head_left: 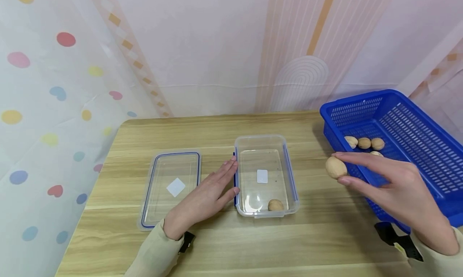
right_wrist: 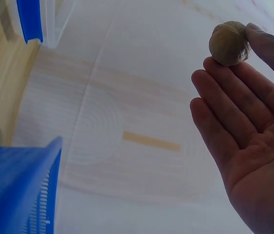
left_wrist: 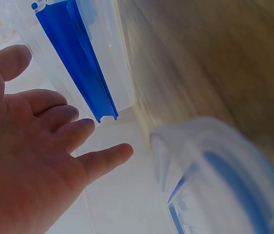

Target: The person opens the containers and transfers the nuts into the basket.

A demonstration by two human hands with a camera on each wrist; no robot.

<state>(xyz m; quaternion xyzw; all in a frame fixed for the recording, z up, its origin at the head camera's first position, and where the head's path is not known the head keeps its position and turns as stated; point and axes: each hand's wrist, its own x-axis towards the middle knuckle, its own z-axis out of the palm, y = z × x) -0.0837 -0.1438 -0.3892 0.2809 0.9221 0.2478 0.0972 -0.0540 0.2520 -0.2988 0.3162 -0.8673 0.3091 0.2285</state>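
A walnut [head_left: 336, 167] is pinched between the thumb and fingers of my right hand [head_left: 398, 188], raised beside the near left side of the blue basket [head_left: 327, 118]. In the right wrist view the same walnut [right_wrist: 229, 44] sits at the fingertips. My left hand [head_left: 202, 200] has its fingers extended, the tips at the blue-clipped left side of a clear plastic container [head_left: 249, 142]. Another walnut [head_left: 275, 205] lies in the container's near right corner. A blue clip [left_wrist: 78, 58] of the container appears just beyond the fingers in the left wrist view.
Several walnuts [head_left: 364, 143] lie in the basket at the right. A clear lid [head_left: 162, 204] with a blue seal and white label rests left of the container, partly behind my left hand. A patterned curtain [head_left: 209, 48] hangs behind the wooden table [head_left: 217, 136].
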